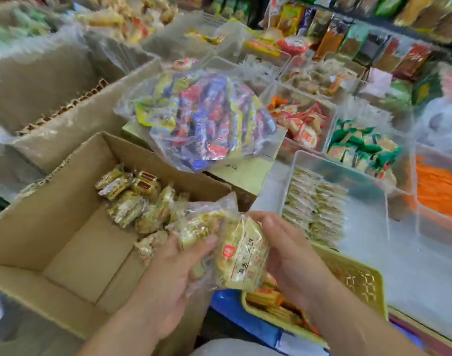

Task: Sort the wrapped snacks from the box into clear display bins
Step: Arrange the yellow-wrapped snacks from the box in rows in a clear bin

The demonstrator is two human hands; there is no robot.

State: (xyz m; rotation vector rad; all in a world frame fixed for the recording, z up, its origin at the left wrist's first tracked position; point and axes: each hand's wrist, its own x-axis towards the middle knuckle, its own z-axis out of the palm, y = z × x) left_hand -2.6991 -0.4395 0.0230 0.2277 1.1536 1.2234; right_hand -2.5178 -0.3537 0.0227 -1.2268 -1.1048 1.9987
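Several packs [241, 255] are held between both hands over the box's [65, 227] near-right corner; more lie loose inside. The left hand [178, 268] curls round the bundle with its thumb pressed on top. The right hand [289, 253] cups the other side, fingers curled. Judged light, crinkly and slippery, with contents likely brittle: support from beneath and squeeze little. The bin [335, 173] to the right holds similar packs. The front pack bears a red square logo [227, 251] and dark Chinese characters, too blurred to read.

My left hand [173, 276] and right hand [290, 255], forearms bare, clutch a bundle of wrapped snacks [241, 255] between curled fingers.
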